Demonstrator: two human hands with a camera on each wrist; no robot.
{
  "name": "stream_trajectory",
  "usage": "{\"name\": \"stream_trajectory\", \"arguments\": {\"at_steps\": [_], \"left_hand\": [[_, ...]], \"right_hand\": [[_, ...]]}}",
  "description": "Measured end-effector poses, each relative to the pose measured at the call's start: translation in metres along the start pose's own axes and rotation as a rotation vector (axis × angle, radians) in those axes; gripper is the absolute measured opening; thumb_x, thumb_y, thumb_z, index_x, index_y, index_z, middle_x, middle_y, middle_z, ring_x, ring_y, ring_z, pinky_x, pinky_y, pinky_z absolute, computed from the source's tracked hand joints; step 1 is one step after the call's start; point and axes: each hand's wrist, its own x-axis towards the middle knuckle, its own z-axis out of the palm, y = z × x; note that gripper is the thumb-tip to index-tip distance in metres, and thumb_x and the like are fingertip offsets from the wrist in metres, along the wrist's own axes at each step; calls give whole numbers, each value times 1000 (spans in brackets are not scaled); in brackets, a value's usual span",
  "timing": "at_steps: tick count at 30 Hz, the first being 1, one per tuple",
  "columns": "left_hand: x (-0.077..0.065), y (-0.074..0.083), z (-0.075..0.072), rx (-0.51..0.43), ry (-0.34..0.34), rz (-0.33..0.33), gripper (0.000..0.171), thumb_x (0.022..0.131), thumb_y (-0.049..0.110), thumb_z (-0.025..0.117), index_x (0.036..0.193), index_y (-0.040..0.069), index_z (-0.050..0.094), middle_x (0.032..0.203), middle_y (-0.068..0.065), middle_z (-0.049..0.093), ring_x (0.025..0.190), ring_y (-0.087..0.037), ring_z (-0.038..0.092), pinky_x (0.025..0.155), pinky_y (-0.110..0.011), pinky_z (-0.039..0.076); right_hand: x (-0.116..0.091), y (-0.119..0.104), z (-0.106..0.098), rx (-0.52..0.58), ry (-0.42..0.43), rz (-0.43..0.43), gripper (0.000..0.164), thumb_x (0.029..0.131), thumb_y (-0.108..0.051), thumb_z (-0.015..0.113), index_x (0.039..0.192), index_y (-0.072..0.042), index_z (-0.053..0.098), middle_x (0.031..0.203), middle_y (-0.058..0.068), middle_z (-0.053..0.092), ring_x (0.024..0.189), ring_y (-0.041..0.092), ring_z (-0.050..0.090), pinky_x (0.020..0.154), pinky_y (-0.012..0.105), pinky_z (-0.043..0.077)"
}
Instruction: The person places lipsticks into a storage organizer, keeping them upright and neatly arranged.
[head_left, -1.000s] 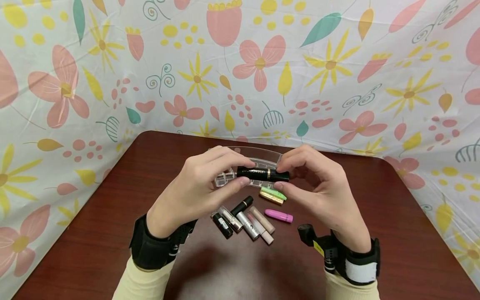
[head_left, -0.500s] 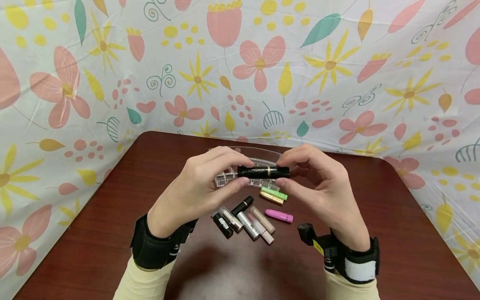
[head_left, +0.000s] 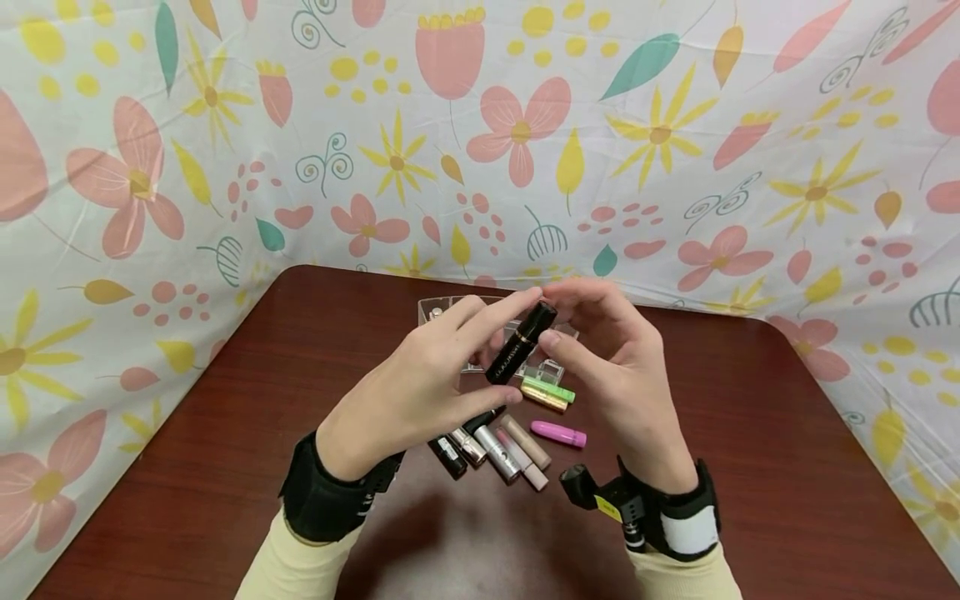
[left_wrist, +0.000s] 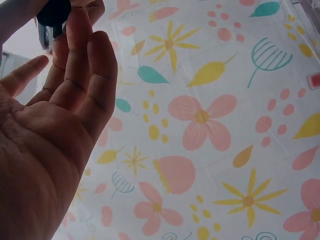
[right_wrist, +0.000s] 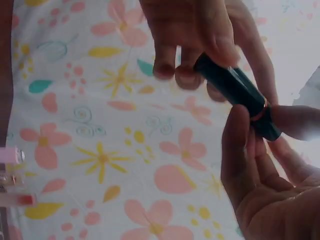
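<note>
A black lipstick tube (head_left: 516, 350) with a thin gold band and pale lettering is held up between both hands, tilted with its upper end to the right. My left hand (head_left: 420, 387) holds the lettered lower part, its index finger stretched toward the upper end. My right hand (head_left: 622, 367) pinches the tube near the gold band, as the right wrist view shows with the tube (right_wrist: 232, 82) between thumb and finger. In the left wrist view only the dark end of the tube (left_wrist: 54, 12) shows beyond the fingers.
Behind the hands stands a clear compartmented organizer (head_left: 429, 310), partly hidden. On the brown table (head_left: 300, 350) lie a pink tube (head_left: 558, 433), a green tube (head_left: 551, 388) beside a gold one (head_left: 543, 400), and a cluster of several cosmetic tubes (head_left: 497, 454). A floral cloth hangs behind.
The lipstick has turned from level to steeply tilted, right end raised. My right hand has moved left and closer to the left hand, whose index finger has stretched out.
</note>
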Motion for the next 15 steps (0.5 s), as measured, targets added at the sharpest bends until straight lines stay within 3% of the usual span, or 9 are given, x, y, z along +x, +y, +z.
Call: {"name": "stream_trajectory", "arguments": {"at_steps": [5,10,12,15], "left_hand": [[-1,-1,5,82,-35,-66,98,79,35,89,159,20,35,94,5,51,84,-3,49,71,-17,43],[-1,-5,11,242,17,-116,96,73,46,91,153,18,44,103,3,55,80,-7,50,62,-22,46],[0,-9,13,280,38,-118,98,71,47,92,152,16,45,116,-2,57,91,-11,55,68,-25,51],[-1,-14,17,284,42,-96,103,70,45,93,155,14,42,137,-7,52,116,-18,55,88,-29,54]], "right_hand": [[3,10,2,-25,-42,105,34,96,3,63,130,-4,59,109,6,67,86,18,68,70,35,61],[8,20,3,-59,-108,228,38,98,-3,63,136,-8,56,107,3,70,84,16,70,72,36,62],[9,23,3,-68,-121,271,41,98,-5,64,139,-10,55,107,2,70,86,17,70,74,36,62],[13,29,2,-73,-105,318,44,98,-7,66,140,-11,55,107,1,70,87,16,69,74,35,62]]}}
